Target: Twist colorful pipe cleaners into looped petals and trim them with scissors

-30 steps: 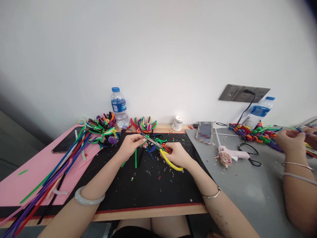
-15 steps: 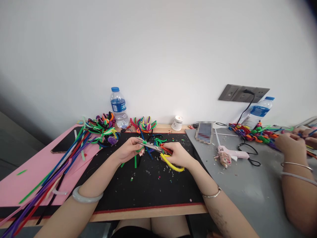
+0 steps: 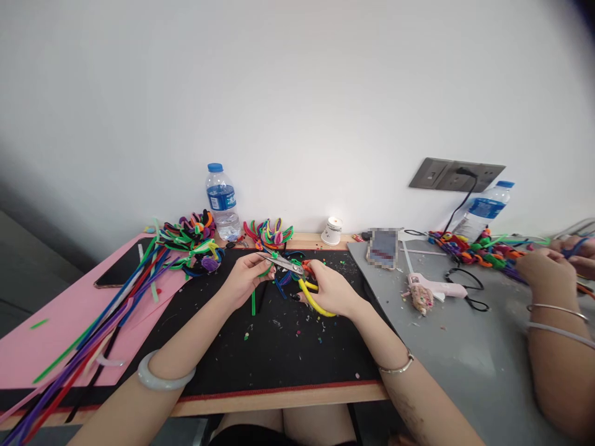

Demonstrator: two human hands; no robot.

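Over the black mat (image 3: 288, 359), my left hand (image 3: 248, 279) pinches a small piece of green pipe cleaner (image 3: 268, 270). My right hand (image 3: 328, 288) is wrapped round the yellow and orange handles of a pair of scissors (image 3: 289, 265). The scissor blades point left and reach to the fingertips of my left hand, beside the green piece. Behind the blades lie blue and green pipe cleaner pieces, partly hidden. A short green strip (image 3: 253, 302) lies on the mat just below my left hand.
Long pipe cleaners (image 3: 106, 322) cross a pink sheet (image 3: 41, 322) and a phone on the left. Bottle (image 3: 223, 204), colourful bundle (image 3: 269, 232) and paper cup (image 3: 331, 230) stand behind. At right are a glue gun (image 3: 437, 287) and another person's hands (image 3: 548, 269).
My left hand has shifted slightly, with its fingers closer together. The scissor handles have swung a little left and the blades point more steeply up to the left.
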